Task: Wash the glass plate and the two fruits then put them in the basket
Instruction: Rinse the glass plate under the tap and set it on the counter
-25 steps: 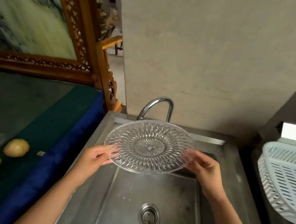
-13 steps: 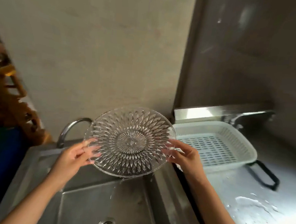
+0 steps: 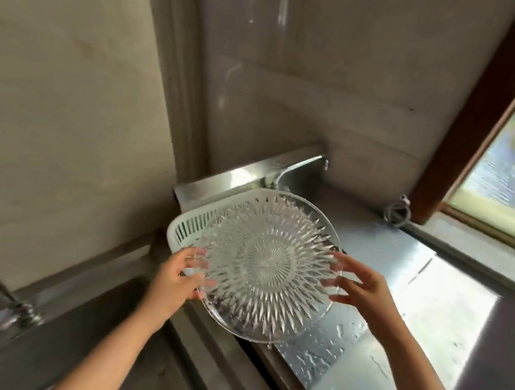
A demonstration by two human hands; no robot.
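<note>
Clear cut-glass plate (image 3: pixel 266 266), glossy; white slotted plastic basket (image 3: pixel 190 224); wet shiny steel counter (image 3: pixel 368 372).

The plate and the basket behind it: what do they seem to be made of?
The plate looks like clear pressed glass: transparent, with glinting cut rays. The basket seems to be matte white plastic, judging by its moulded slots. The counter appears to be brushed steel, reflective and wet.

Two bare forearms enter from the near edge, no sleeves, watch or rings visible. The left hand (image 3: pixel 176 278) and right hand (image 3: pixel 363 286) have slim fingers.
</note>
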